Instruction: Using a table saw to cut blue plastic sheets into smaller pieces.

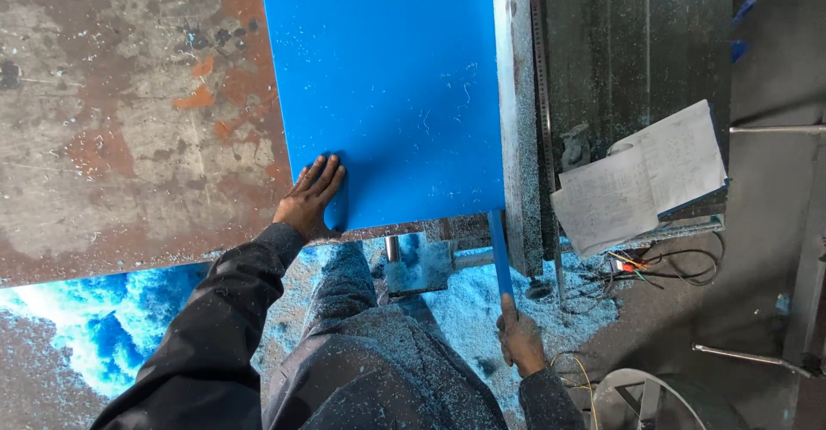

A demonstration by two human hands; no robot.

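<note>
A rusty steel desk (112, 120) fills the upper left of the frame. On it, upper centre, lies a blue plastic sheet (387, 95) (dusted with shavings). The left hand (311, 199) presses flat, fingers spread, on its lower left corner. The right hand (519, 337), lower right, is clamped on a thin blue strip (500, 258).

left hand (311, 196) flat on blue sheet (387, 95), right hand (520, 340) gripping thin blue strip (500, 258), rusty table (129, 112)
</note>
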